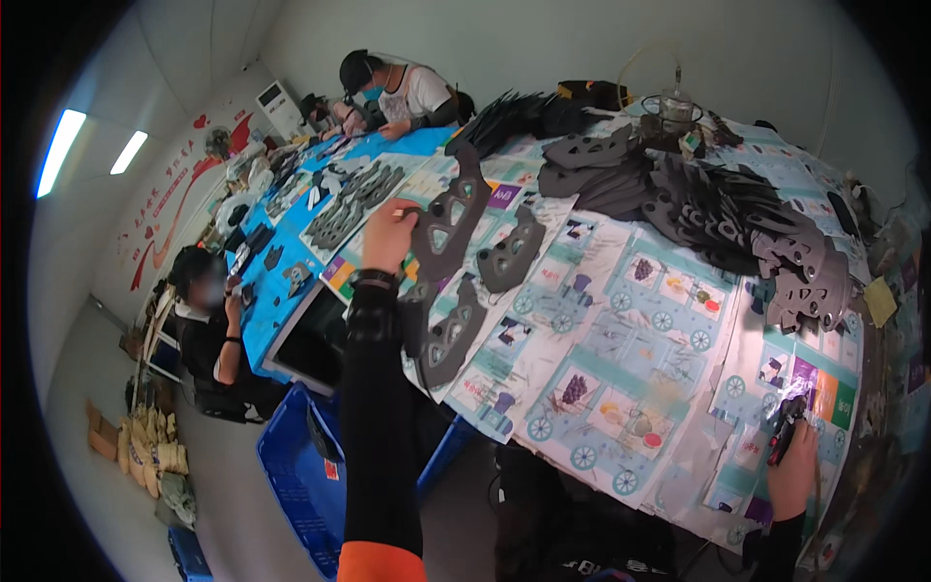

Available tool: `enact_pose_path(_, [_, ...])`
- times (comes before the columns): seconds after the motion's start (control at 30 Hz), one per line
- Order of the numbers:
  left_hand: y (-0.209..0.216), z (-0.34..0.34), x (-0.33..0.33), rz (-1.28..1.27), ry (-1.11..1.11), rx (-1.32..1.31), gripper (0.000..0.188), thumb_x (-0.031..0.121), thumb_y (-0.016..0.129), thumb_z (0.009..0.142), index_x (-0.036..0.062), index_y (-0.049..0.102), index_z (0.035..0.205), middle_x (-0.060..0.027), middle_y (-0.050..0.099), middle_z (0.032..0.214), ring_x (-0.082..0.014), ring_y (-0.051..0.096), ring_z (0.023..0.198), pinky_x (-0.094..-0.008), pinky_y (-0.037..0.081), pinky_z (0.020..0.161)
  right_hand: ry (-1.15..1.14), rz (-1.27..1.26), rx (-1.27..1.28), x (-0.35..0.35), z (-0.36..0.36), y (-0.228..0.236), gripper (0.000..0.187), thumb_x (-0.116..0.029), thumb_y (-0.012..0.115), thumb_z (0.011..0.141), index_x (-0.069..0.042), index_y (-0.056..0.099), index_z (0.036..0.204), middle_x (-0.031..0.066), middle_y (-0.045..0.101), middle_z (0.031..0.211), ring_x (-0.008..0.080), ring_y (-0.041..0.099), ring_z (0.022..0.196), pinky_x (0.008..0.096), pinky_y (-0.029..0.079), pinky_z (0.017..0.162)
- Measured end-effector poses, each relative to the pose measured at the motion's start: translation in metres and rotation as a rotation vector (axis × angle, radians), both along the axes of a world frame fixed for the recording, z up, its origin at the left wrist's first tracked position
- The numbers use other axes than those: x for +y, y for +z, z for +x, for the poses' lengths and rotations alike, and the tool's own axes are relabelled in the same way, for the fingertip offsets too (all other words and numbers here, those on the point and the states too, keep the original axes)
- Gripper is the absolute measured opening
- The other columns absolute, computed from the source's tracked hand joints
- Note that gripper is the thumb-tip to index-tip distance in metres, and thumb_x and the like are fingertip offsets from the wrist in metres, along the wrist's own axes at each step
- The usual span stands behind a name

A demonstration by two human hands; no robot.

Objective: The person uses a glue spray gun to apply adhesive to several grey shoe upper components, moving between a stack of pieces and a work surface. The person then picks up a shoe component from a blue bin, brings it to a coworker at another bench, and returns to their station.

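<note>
My left hand [389, 236] reaches far over the table, its fingers closed at the edge of a long dark grey cut-out piece [453, 218] with triangular openings. Just right of it lies a shorter grey cut-out piece [512, 254]. A curved grey piece [453, 338] rests nearer to me, beside my left forearm. At the right end of the table my right hand [795, 466] grips a small black hand tool [784, 427], whose exact kind is hard to make out. A thin hose or cord seems to run down beside that hand.
Overlapping stacks of grey pieces [679, 199] cover the table's far side, near a metal pot [673, 109]. Printed sheets [621, 330] line the tabletop. A blue crate [301, 475] stands below on the left. Seated people [412, 95] work at the blue-covered section [267, 315].
</note>
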State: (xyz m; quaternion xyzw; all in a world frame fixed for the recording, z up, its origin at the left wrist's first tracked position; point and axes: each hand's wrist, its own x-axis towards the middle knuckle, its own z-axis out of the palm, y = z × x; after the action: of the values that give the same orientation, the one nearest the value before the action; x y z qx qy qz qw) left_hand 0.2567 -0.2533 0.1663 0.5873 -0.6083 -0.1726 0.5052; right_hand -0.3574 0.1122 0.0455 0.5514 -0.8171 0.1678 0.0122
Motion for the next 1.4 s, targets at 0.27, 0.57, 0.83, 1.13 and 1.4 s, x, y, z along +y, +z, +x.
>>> enact_pose_path(0.27, [-0.116, 0.047, -0.176, 0.337, 0.081, -1.243, 0.031, 0.017, 0.059, 0.086, 0.0144, 0.078, 0.111, -0.0104, 0.076, 0.105, -0.03, 0.073, 0.095, -0.0465, 0.058, 0.083, -0.006, 0.006, -0.004, -0.005, 0.007, -0.005, 0.057, 0.007, 0.069, 0.071, 0.007, 0.046, 0.123, 0.0256, 0.05, 0.119, 0.0482, 0.048, 0.115, 0.051, 0.045, 0.094])
enact_pose_path(0.57, [-0.118, 0.1, -0.2, -0.149, 0.583, -1.46, 0.026, 0.02, 0.051, 0.097, 0.0061, 0.072, 0.09, -0.0176, 0.072, 0.087, -0.0361, 0.067, 0.082, -0.0455, 0.049, 0.09, 0.017, -0.121, -0.087, 0.005, -0.005, 0.007, 0.056, 0.005, 0.07, 0.07, 0.005, 0.048, 0.122, 0.0236, 0.051, 0.116, 0.0477, 0.051, 0.112, 0.0513, 0.051, 0.083])
enact_pose_path(0.83, [-0.033, -0.295, -0.09, 0.523, -0.631, 0.065, 0.041, 0.039, 0.068, 0.097, 0.006, 0.063, 0.12, -0.0078, 0.075, 0.104, -0.0117, 0.067, 0.083, -0.0291, 0.052, 0.068, -0.005, 0.003, 0.008, -0.002, -0.002, 0.011, 0.049, 0.004, 0.069, 0.067, 0.002, 0.05, 0.113, 0.0209, 0.053, 0.111, 0.042, 0.053, 0.113, 0.0467, 0.054, 0.083])
enact_pose_path(1.13, [-0.096, -0.509, 0.001, 0.798, -0.787, 0.155, 0.042, 0.043, 0.064, 0.1, 0.0014, 0.064, 0.102, -0.0096, 0.073, 0.091, -0.0142, 0.067, 0.063, -0.0258, 0.045, 0.05, 0.053, -0.046, 0.003, 0.003, -0.003, 0.011, 0.036, 0.002, 0.063, 0.073, 0.0, 0.049, 0.106, 0.0187, 0.053, 0.107, 0.0394, 0.056, 0.108, 0.0439, 0.057, 0.079])
enact_pose_path(1.4, [-0.122, -0.544, 0.072, 0.724, -0.898, 0.057, 0.036, 0.034, 0.072, 0.096, -0.0009, 0.065, 0.093, -0.0097, 0.074, 0.079, -0.0135, 0.067, 0.054, -0.0262, 0.046, 0.045, 0.073, -0.129, 0.053, 0.008, -0.008, 0.005, 0.026, -0.001, 0.061, 0.078, 0.0, 0.052, 0.102, 0.0178, 0.053, 0.103, 0.0363, 0.057, 0.103, 0.0378, 0.059, 0.071])
